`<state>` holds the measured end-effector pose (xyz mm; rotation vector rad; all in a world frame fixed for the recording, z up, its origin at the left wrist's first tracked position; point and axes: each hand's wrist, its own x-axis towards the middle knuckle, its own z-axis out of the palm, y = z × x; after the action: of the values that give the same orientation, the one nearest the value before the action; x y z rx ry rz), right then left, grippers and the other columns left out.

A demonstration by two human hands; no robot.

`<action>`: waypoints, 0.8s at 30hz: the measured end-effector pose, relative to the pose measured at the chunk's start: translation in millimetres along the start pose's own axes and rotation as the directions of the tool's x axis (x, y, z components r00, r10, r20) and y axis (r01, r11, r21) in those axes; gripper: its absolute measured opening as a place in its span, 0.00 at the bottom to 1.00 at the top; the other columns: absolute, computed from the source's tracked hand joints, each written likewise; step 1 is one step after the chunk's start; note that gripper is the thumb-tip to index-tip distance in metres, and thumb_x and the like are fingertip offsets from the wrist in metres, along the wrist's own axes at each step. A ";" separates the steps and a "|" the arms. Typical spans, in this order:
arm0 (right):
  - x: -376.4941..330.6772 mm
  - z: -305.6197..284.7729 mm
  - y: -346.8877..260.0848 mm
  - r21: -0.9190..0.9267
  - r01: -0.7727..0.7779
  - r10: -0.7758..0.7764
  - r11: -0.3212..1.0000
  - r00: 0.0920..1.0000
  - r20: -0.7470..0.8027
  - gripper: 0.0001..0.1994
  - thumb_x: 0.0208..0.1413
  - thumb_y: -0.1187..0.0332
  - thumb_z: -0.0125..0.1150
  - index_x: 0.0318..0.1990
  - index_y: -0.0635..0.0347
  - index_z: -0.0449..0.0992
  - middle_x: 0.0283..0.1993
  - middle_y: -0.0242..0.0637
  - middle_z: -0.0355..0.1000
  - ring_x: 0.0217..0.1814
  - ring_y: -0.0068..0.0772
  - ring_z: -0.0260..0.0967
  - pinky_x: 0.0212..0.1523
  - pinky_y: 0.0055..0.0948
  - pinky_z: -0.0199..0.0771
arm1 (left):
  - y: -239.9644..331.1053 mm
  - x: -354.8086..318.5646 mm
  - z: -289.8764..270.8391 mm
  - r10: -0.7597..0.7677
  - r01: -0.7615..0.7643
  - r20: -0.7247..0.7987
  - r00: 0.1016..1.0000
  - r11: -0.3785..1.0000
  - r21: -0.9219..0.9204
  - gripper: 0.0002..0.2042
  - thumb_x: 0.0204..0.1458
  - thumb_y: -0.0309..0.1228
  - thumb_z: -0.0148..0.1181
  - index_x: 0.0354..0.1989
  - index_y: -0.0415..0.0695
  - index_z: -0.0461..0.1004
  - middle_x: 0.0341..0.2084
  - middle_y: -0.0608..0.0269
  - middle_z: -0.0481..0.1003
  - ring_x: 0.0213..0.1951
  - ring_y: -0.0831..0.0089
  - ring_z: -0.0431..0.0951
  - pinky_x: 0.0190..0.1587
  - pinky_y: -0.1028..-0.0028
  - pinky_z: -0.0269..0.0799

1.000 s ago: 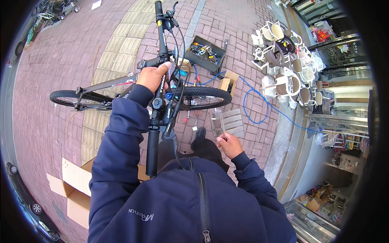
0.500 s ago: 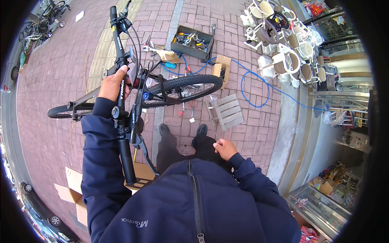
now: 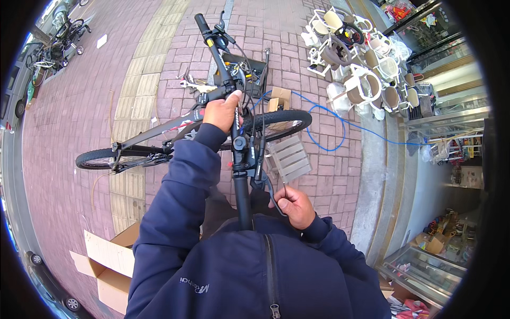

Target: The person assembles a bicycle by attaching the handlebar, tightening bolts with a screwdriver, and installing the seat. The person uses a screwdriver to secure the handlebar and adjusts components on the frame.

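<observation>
My left hand (image 3: 220,112) is closed around the middle of a black handlebar (image 3: 241,199), thumb on top. The bar runs from the upper middle down to my jacket. It belongs to a bicycle with its front wheel (image 3: 304,121) to the right and rear wheel (image 3: 87,159) to the left. Pinched in my right hand (image 3: 298,207) is a thin metal rod (image 3: 285,185), its upper end sticking up; its exact kind is unclear. That hand is at the tip of the brake lever (image 3: 274,199), and whether it touches the lever I cannot tell.
Beyond the bar stand a grey toolbox (image 3: 260,65) and a small cardboard box (image 3: 280,98). A low slatted stool (image 3: 291,159) is right of the bike, near a blue hose (image 3: 340,119). Stacked chairs (image 3: 366,85) are far right; an open carton (image 3: 109,252) lies lower left.
The handlebar has swung to the right with my left hand on it, and the bicycle has shifted right. My right hand, still pinching the rod, is now beside the brake lever.
</observation>
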<state>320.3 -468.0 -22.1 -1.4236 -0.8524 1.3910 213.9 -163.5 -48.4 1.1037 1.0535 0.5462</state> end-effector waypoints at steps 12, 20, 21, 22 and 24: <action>-44.7 -96.8 1.0 0.356 0.150 0.027 0.922 0.895 -0.446 0.17 0.62 0.55 0.62 0.41 0.64 0.74 0.27 0.44 0.76 0.16 0.20 0.58 0.19 0.21 0.57 | 7.1 32.6 178.6 0.059 -0.072 0.086 0.994 0.987 0.146 0.28 0.60 0.51 0.57 0.25 0.31 0.77 0.15 0.54 0.77 0.17 0.68 0.78 0.21 0.70 0.73; -63.4 -174.9 -9.6 0.273 0.176 0.006 0.946 0.831 -0.557 0.15 0.60 0.58 0.63 0.37 0.64 0.76 0.23 0.41 0.76 0.14 0.19 0.59 0.17 0.19 0.57 | -37.4 65.4 21.2 0.476 -0.205 -0.068 0.877 0.498 0.842 0.20 0.55 0.50 0.60 0.32 0.43 0.79 0.26 0.51 0.80 0.31 0.49 0.81 0.38 0.55 0.76; -63.7 -182.5 -11.3 0.261 0.206 -0.018 0.943 0.815 -0.579 0.15 0.60 0.58 0.63 0.37 0.63 0.76 0.23 0.42 0.76 0.14 0.20 0.58 0.17 0.19 0.57 | -48.9 69.5 -9.1 0.427 -0.196 -0.027 0.904 0.469 0.861 0.22 0.52 0.49 0.65 0.43 0.43 0.78 0.34 0.50 0.81 0.39 0.50 0.81 0.44 0.56 0.75; -64.2 -189.2 -12.7 0.261 0.213 -0.016 0.941 0.803 -0.596 0.15 0.59 0.57 0.63 0.36 0.63 0.76 0.23 0.42 0.75 0.13 0.21 0.57 0.17 0.20 0.56 | -61.7 73.5 -35.1 0.503 -0.260 0.105 0.858 0.249 0.933 0.28 0.48 0.50 0.68 0.51 0.43 0.75 0.43 0.50 0.79 0.47 0.51 0.78 0.51 0.59 0.73; -67.4 -200.9 -16.4 0.232 0.207 -0.020 0.951 0.786 -0.617 0.17 0.59 0.55 0.63 0.36 0.63 0.76 0.22 0.41 0.75 0.13 0.21 0.58 0.16 0.21 0.56 | -89.7 76.2 -74.0 0.250 -0.202 0.167 0.954 0.123 0.972 0.31 0.46 0.53 0.70 0.52 0.43 0.75 0.47 0.46 0.78 0.52 0.50 0.76 0.55 0.59 0.71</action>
<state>512.7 -556.0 -1.1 -1.4328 -0.2866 0.8239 169.8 -104.4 -166.3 2.5264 1.2870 -0.0224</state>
